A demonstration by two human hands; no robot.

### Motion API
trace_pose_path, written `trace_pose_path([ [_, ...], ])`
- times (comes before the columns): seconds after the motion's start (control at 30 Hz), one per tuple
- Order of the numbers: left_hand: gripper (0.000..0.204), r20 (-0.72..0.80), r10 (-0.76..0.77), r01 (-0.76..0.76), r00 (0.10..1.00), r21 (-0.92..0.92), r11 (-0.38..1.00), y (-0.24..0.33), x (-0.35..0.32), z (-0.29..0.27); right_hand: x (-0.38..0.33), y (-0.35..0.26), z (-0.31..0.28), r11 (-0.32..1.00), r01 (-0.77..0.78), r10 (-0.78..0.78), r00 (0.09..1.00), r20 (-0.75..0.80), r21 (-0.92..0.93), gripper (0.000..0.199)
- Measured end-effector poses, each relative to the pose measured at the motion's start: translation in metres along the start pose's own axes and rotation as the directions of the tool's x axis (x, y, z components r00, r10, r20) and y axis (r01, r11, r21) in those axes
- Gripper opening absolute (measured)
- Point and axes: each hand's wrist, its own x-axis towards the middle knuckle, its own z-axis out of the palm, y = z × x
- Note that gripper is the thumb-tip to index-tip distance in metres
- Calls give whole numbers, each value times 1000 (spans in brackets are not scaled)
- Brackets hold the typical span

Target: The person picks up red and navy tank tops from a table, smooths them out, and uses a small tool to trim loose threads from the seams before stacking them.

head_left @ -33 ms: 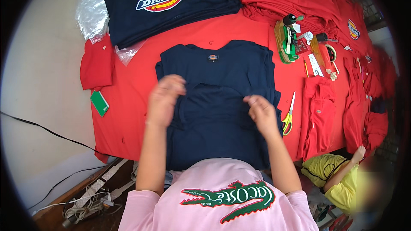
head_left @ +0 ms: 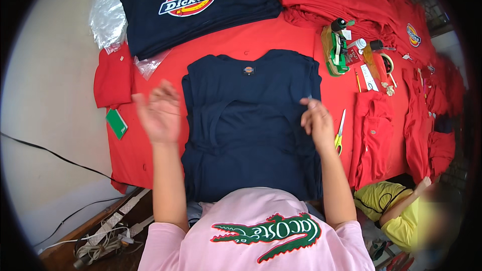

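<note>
Navy shirts (head_left: 241, 170) lie stacked in front of me, necks toward the far side. The top one has a small neck label, and a curved fold of its cloth crosses the middle. My left hand (head_left: 160, 114), slightly blurred, is raised left of the stack with its fingers spread; it holds nothing. Over the stack's right edge hovers my right hand (head_left: 319, 123). Its fingers are loosely bent and apart, with nothing visible in them. Close by on the right lie scissors (head_left: 340, 133) with yellow handles.
A red cloth (head_left: 130, 155) covers the table. Behind are stacks of navy shirts (head_left: 236, 20) and red shirts (head_left: 301, 0) with round logos. A green tape dispenser (head_left: 339, 55) and folded red garments (head_left: 371, 135) stand right. Far right, a person in yellow (head_left: 384, 198) reaches toward the table.
My left hand has swung left, off the navy cloth, and its fingers have spread. My right hand has shifted a little right and up. The top shirt's near part lies wider and flatter.
</note>
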Motion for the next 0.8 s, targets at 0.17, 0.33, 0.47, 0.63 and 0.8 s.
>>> trace_pose_path([
  [0.17, 67, -332, 83, 195, 940, 718, 668, 16, 65, -56, 100, -26, -23, 962, 168, -219, 946, -237, -217, 38],
  [0.33, 57, -202, 144, 150, 969, 939, 308, -48, 104, -67, 165, -11, -13, 726, 170, -383, 905, -185, -667, 38],
  [0.47, 19, -114, 281, 39, 953, 965, 258, -27, 100, -26, 151, -18, -24, 808, 290, -448, 868, -215, -513, 32],
  [0.63, 10, -126, 294, -65, 948, 824, 563, 8, 24, -39, 68, -31, -54, 984, 174, -169, 979, -114, 33, 19],
  [0.8, 14, 4, 176, -35, 984, 984, 176, 12, -97, -35, -23, 28, -88, 950, 230, -228, 973, 34, -213, 26],
])
